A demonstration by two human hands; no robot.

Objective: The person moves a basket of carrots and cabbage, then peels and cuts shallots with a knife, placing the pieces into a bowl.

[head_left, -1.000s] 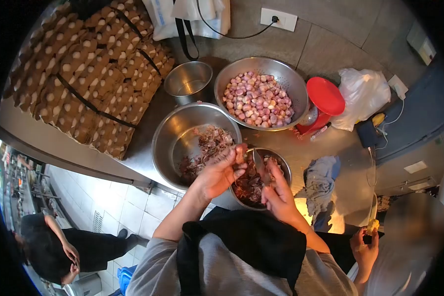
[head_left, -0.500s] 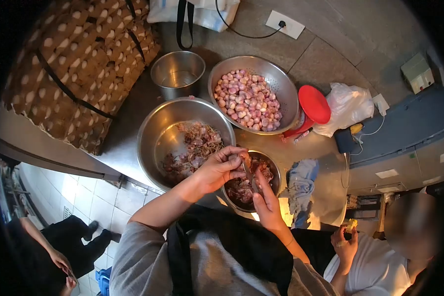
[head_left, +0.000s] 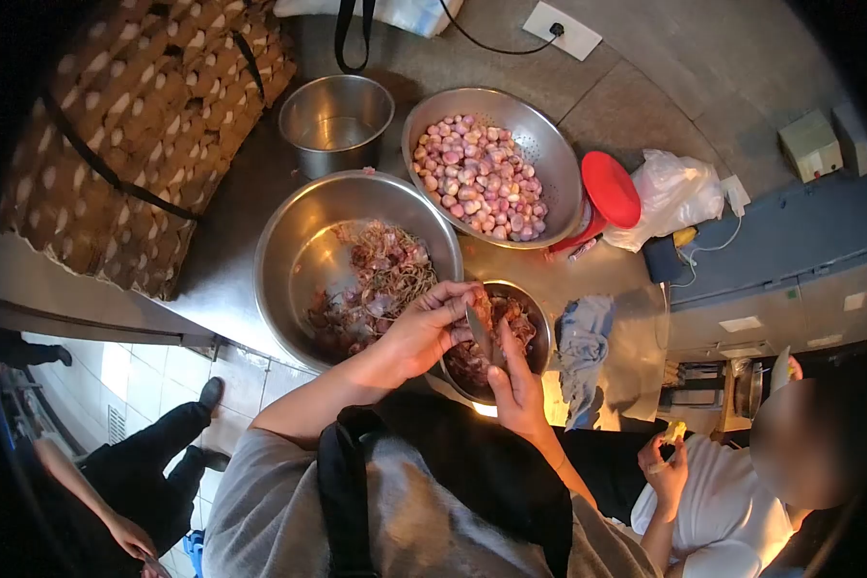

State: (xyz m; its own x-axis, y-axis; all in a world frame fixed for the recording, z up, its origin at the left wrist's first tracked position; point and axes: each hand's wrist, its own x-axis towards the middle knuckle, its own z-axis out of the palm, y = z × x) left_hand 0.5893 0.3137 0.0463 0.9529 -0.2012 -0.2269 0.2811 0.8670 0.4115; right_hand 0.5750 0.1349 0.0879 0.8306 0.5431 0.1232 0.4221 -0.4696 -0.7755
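My right hand (head_left: pixel 518 397) grips a small knife (head_left: pixel 478 333), its blade angled up toward my left hand (head_left: pixel 432 332). My left hand's fingers are closed in a pinch on a small reddish shallot (head_left: pixel 482 302), partly covered by the fingers. Both hands are over a small metal bowl (head_left: pixel 547 354) containing dark reddish pieces. Left of it stands a wide steel bowl (head_left: pixel 272 275) with a heap of shallot skins and stringy roots (head_left: pixel 385 275). Behind, a steel colander (head_left: pixel 549 149) holds many pinkish shallots (head_left: pixel 482 178).
A deep metal pot (head_left: pixel 337 120) stands at the back, near stacked egg trays (head_left: pixel 144 125). To the right are a red lid (head_left: pixel 611 189), a white plastic bag (head_left: pixel 669 202) and a blue-grey cloth (head_left: pixel 586 352). One person (head_left: pixel 718 491) sits at right holding something yellow; another stands at lower left.
The view has shifted slightly. The knife blade now lies closer to my left fingertips, its flat side showing more. The person at lower left has changed position.
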